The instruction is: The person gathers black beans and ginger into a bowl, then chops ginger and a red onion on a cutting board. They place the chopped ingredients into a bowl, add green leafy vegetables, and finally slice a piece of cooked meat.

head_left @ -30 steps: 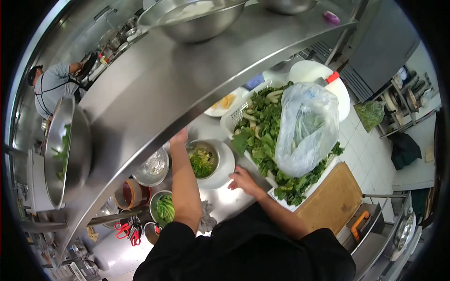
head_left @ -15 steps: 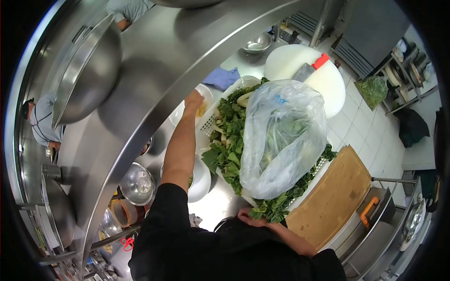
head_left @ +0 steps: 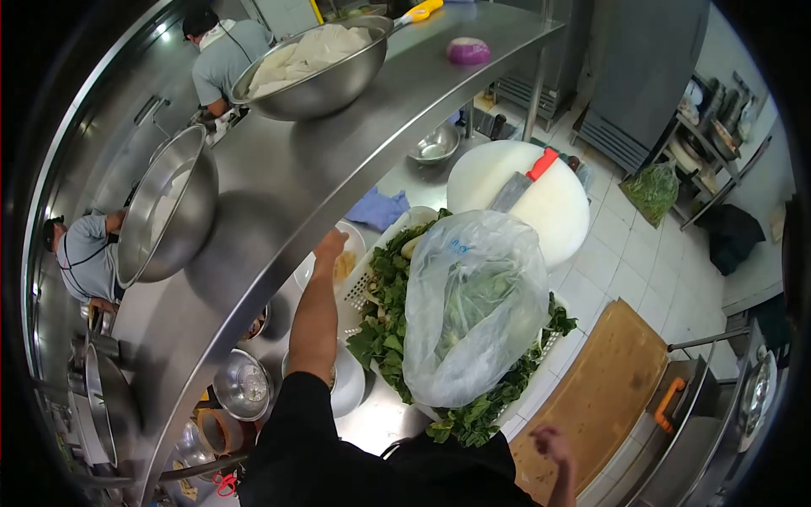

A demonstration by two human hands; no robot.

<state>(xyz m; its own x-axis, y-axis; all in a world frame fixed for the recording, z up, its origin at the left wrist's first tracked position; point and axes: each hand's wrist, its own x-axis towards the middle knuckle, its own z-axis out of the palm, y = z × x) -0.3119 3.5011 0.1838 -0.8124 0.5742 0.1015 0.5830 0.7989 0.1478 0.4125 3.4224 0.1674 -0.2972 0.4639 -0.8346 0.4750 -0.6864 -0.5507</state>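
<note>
My left hand [head_left: 331, 242] reaches over a white bowl [head_left: 358, 239] with pale yellow pieces [head_left: 344, 266] in it. Its fingers are turned away from me, so their grip is hidden. My right hand [head_left: 552, 443] is in the air over a wooden board [head_left: 596, 397], slightly blurred, its fingers loosely bent and nothing visible in them. Between the two stands a white perforated crate [head_left: 358, 290] full of leafy greens [head_left: 378, 331]. A clear plastic bag [head_left: 473, 372] with more greens inside lies on top of it.
A steel shelf [head_left: 279, 198] at left carries large metal bowls [head_left: 317, 95] and a cut purple onion [head_left: 469, 51]. A red-handled cleaver [head_left: 521, 182] rests on a round white board [head_left: 562, 221]. A blue cloth [head_left: 378, 208] is by the bowl. Two people work beyond the shelf.
My right hand has left the crate's near edge and moved right, over the wooden board. My left hand stays at the white bowl. The view has shifted, showing more of the shelf.
</note>
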